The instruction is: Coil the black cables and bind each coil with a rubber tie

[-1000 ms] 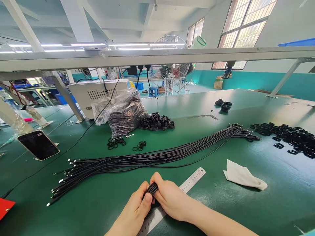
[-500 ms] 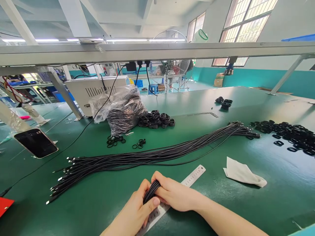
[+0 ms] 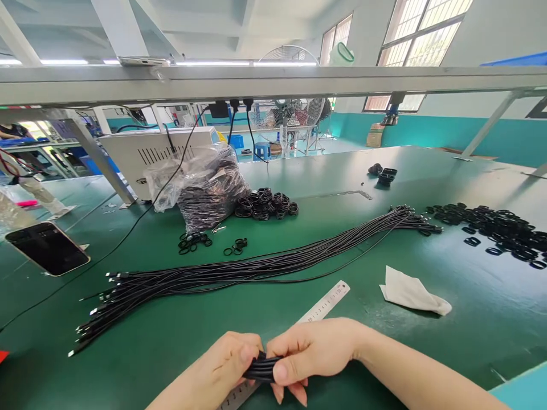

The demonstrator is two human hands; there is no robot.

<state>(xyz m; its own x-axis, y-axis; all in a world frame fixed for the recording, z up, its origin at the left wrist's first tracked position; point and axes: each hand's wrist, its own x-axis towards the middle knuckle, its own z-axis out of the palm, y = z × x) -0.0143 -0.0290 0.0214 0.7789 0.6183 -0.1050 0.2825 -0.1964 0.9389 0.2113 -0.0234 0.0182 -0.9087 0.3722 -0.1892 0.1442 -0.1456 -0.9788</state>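
A coil of black cable (image 3: 260,369) is in my grip over the near edge side of the surface (image 3: 141,353). My left hand (image 3: 228,361) is clamped on its left end, thumb on top, and my right hand (image 3: 318,353) pinches its right end between thumb and fingers; the two hands nearly meet. Beneath them a metal ruler (image 3: 327,304) lies slantwise, its far end pointing toward the far right corner. Beyond it, a long bundle of black cables (image 3: 273,265) stretches across the surface from the left side toward the right. A white cloth (image 3: 412,291) lies to the right of the ruler, and a heap of black loops (image 3: 504,230) spreads toward the right edge. Behind the bundle, a plastic bag (image 3: 205,188) stands beside a pile of black coils (image 3: 265,205). A phone (image 3: 47,247) is propped at a tilt toward the left edge.
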